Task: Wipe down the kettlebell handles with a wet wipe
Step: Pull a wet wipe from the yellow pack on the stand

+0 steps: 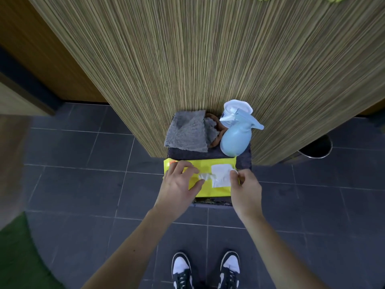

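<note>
A yellow pack of wet wipes (pixel 210 190) lies on a small dark stool (pixel 243 161) in front of me. Its white flap (pixel 220 176) is peeled back to the right, and my right hand (pixel 245 190) pinches the flap's edge. A white wipe (pixel 205 176) pokes up from the opening. My left hand (pixel 179 184) rests flat on the pack's left side, thumb beside the wipe, fingers apart. No kettlebell is in view.
Behind the pack on the stool lie a grey cloth (pixel 187 132), a brown object (pixel 217 130) and a light-blue spray bottle (pixel 237 134). A wood-striped wall (pixel 208 59) rises behind. A round metal bin (pixel 316 147) stands right. Grey floor tiles, green mat (pixel 14 257) at left.
</note>
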Demonstrator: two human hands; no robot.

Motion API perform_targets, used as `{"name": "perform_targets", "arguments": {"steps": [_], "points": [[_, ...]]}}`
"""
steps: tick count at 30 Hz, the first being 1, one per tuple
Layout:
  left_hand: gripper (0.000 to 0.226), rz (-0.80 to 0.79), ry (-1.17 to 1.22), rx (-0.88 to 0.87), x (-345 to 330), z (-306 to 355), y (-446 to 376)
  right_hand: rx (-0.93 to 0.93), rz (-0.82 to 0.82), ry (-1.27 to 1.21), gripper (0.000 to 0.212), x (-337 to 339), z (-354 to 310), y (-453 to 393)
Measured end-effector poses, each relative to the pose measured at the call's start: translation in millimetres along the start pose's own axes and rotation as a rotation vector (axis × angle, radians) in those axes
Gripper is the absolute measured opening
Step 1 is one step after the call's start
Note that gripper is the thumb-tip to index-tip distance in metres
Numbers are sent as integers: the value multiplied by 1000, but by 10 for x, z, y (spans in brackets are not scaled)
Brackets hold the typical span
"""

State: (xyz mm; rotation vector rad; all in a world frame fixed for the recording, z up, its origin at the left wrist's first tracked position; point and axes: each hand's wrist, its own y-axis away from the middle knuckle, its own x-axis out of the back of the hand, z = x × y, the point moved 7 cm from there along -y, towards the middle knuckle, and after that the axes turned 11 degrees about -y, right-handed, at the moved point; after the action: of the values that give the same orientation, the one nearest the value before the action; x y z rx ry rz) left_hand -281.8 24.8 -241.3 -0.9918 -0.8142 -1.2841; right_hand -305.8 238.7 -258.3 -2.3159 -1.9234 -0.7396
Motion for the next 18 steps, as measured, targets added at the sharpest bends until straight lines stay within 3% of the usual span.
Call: {"name": "perform_targets", "arguments": {"steps": [4, 8, 18], "points": [[25, 2, -25, -36, -41, 215, -133, -7, -4, 8, 25, -38, 21, -29], [5, 10, -45, -82, -66, 314, -193, 5, 0, 8, 24, -33, 17, -58], [4, 159, 175, 21, 611, 417, -391, -7, -16, 12, 24, -13, -28, -43]]}}
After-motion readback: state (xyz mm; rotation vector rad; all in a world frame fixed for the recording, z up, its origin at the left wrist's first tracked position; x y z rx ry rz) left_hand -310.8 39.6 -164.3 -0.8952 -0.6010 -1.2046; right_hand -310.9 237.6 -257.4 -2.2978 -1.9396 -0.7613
